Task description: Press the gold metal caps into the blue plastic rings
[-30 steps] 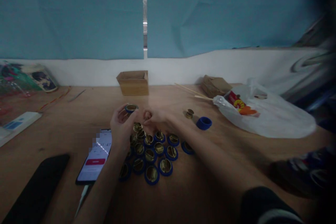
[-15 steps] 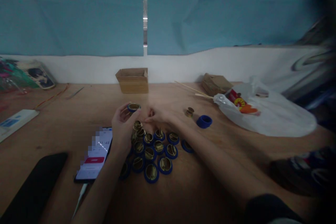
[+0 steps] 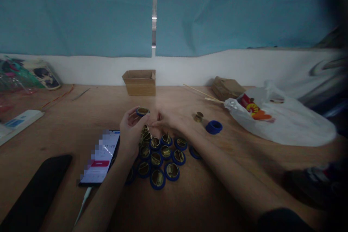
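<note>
My left hand (image 3: 129,130) holds a pin badge (image 3: 143,111), gold inside with a blue rim, raised between thumb and fingers. Just to its right, my right hand (image 3: 168,119) is closed with the fingertips pinched together; what they hold, if anything, is too small to make out. Below both hands lies a group of several blue-rimmed badges (image 3: 157,178), gold backs and pin bars facing up. Some gold pieces (image 3: 146,136) sit close under my left hand, partly hidden by it. My right forearm partly covers a badge at the group's right side.
Right of my right hand stand a small gold stack (image 3: 198,116) and blue rings (image 3: 214,127). A cardboard box (image 3: 140,87) is at the back, a plastic bag (image 3: 296,123) at the right. A lit phone (image 3: 99,163) with a cable and a black object (image 3: 38,190) lie left.
The whole view has shifted slightly, so things appear a little further right. Both hands keep nearly the same pose, the left still holding the badge.
</note>
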The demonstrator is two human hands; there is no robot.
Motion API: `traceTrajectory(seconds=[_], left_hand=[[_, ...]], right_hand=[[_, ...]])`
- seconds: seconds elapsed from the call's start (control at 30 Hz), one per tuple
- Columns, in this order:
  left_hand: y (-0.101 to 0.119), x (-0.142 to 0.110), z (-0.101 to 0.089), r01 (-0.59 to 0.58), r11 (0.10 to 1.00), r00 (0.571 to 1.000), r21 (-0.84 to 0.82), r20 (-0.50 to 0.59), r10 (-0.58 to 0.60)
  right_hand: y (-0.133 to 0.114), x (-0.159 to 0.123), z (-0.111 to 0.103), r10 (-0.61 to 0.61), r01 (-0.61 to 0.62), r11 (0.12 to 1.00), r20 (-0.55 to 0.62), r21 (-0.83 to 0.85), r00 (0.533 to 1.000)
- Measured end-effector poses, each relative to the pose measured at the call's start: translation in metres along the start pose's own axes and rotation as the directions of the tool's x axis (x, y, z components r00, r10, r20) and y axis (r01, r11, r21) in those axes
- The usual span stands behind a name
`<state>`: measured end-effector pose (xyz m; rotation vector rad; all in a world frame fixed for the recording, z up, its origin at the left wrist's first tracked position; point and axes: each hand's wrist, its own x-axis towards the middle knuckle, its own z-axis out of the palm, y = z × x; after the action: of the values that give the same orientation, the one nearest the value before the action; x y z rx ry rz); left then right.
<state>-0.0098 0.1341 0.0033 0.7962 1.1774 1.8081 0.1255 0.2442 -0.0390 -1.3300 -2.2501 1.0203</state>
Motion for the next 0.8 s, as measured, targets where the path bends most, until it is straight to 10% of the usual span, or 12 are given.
traceTrajectory(seconds=[0.8], left_hand=[[-0.001,-0.002,-0.001,-0.01,0.998,0.999,0.054,0.041,0.008]], right_hand=[[-0.016,-0.011,-0.013,-0.01,0.023,0.97,0.055,-0.241,0.998]])
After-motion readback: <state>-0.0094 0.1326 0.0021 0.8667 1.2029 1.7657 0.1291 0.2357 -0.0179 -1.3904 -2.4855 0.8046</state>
